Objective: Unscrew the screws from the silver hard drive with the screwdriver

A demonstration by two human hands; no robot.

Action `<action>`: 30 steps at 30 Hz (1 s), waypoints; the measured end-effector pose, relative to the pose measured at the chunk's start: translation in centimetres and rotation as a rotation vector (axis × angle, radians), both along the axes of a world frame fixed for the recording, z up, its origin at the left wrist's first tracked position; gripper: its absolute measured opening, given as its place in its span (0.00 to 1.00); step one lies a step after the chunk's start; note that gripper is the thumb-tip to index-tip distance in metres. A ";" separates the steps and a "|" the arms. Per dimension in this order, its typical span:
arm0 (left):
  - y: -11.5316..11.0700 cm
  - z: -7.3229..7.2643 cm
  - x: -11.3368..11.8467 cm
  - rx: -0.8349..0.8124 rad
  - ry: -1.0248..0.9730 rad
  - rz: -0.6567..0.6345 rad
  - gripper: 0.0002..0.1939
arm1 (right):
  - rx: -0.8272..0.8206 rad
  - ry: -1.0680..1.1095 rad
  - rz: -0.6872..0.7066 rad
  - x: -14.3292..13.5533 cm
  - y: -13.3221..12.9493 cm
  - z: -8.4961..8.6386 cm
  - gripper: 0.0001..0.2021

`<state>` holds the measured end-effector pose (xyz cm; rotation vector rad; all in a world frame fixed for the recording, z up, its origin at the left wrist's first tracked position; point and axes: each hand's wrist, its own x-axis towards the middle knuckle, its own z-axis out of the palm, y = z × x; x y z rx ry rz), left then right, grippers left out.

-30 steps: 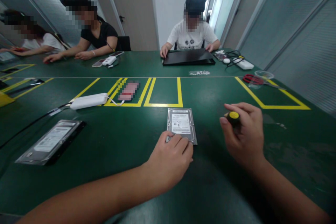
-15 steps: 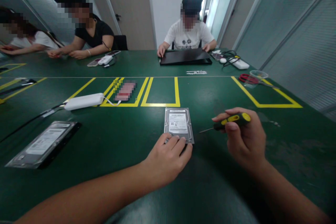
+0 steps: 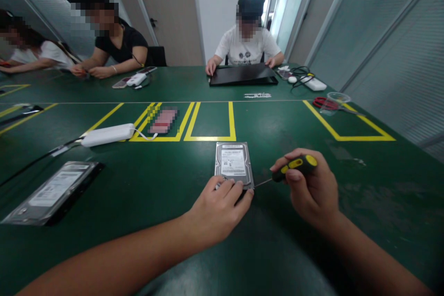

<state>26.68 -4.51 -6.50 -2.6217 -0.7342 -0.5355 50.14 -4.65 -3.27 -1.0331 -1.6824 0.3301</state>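
A small hard drive [image 3: 233,159] with a white label lies on the green table in front of me. My left hand [image 3: 222,206] is closed over its near end, fingers on the top and edges, covering that end. In my right hand [image 3: 310,187] is a screwdriver [image 3: 294,166] with a black and yellow handle, gripped between thumb and fingers. Its thin shaft points left, and the tip is at the drive's near right corner; whether it touches a screw is too small to tell.
A larger hard drive [image 3: 57,189] lies at the left. Behind it are a white power strip [image 3: 108,135] and a pink phone [image 3: 163,121]. Red-handled scissors [image 3: 324,103] and a clear plastic cup [image 3: 336,101] stand back right. Across the table, a person holds a black panel [image 3: 243,75].
My right hand has moved left and slightly down, bringing the screwdriver tip from beside the drive to its near right corner. My left hand keeps its hold.
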 end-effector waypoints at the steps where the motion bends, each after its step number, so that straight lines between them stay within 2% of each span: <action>1: 0.0 0.0 0.0 -0.001 0.003 0.002 0.16 | 0.004 -0.013 -0.004 0.0 0.0 0.0 0.10; 17: 0.0 0.0 0.0 -0.010 0.012 -0.001 0.16 | 0.029 -0.102 -0.037 -0.2 0.2 0.4 0.10; 25: 0.2 0.1 0.0 -0.012 -0.003 -0.021 0.15 | -0.053 -0.179 -0.091 -0.7 0.7 2.3 0.07; 30: 0.3 0.1 0.1 -0.011 -0.009 -0.023 0.15 | -0.060 -0.282 -0.098 -0.5 1.2 3.6 0.10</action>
